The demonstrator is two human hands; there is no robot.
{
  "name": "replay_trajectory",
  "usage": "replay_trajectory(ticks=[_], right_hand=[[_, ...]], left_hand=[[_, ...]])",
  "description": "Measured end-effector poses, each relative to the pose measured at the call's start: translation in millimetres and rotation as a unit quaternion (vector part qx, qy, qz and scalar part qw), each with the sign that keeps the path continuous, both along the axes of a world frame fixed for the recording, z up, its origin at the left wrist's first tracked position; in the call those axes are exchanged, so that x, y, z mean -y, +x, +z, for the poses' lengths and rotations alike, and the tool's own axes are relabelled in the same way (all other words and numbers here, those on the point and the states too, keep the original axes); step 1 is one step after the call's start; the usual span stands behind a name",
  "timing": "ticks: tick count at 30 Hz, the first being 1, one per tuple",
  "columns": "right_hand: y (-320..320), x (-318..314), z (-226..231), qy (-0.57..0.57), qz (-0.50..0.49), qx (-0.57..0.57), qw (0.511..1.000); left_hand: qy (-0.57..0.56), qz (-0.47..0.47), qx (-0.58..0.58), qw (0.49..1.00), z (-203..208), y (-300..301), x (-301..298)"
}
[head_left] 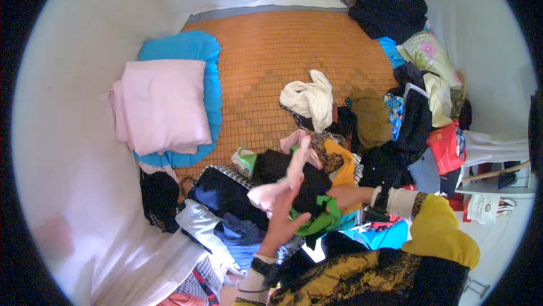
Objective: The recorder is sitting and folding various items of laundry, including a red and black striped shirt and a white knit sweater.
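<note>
My left hand (pixel 281 224) reaches up from the lower edge with a pale pink cloth (pixel 264 194) at its fingers. The cloth stretches upward in a narrow strip, and the thumb stands apart from the fingers. From the right comes my right hand (pixel 346 197), closed on a bright green garment (pixel 323 219) whose strap loops up beside the fingers. Its fingertips are partly hidden. Under and around both hands lies a heap of clothes: a dark brown garment (pixel 271 165), a yellow-orange piece (pixel 343 161) with leopard print, and a black-and-navy one (pixel 218 194).
An orange-brown slatted mat (pixel 266 62) covers the bed. At left, folded pink bedding (pixel 164 105) rests on a blue ruffled pillow (pixel 212 51). A cream knit garment (pixel 308 99) lies mid-mat. Along the right are dark clothes, a floral pillow (pixel 430 57) and a red bag (pixel 447 150). White curtains surround the bed.
</note>
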State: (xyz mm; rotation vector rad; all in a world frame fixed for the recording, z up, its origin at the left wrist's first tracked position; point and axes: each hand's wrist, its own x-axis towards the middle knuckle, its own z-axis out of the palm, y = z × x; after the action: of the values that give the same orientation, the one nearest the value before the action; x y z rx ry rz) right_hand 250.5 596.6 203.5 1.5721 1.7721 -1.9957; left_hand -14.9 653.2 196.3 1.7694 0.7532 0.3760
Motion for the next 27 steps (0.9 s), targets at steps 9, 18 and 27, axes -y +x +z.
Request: replay_trajectory(ticks=[9,18,27], right_hand=[[18.0,84.5,-130.7,-0.011,0.103,-0.113,0.988],[-28.5,11.8,-123.5,-0.009,-0.107,-0.252,0.962],[53.1,-124.4,-27.8,-0.005,-0.068,0.011,0.998]], left_hand=[[-0.087,-0.119,-0.132,0.980,-48.1,36.5,48.2],[-0.104,-0.051,-0.137,0.984,-112.5,34.2,5.4],[-0.060,-0.024,-0.155,0.986,-89.0,22.6,15.5]])
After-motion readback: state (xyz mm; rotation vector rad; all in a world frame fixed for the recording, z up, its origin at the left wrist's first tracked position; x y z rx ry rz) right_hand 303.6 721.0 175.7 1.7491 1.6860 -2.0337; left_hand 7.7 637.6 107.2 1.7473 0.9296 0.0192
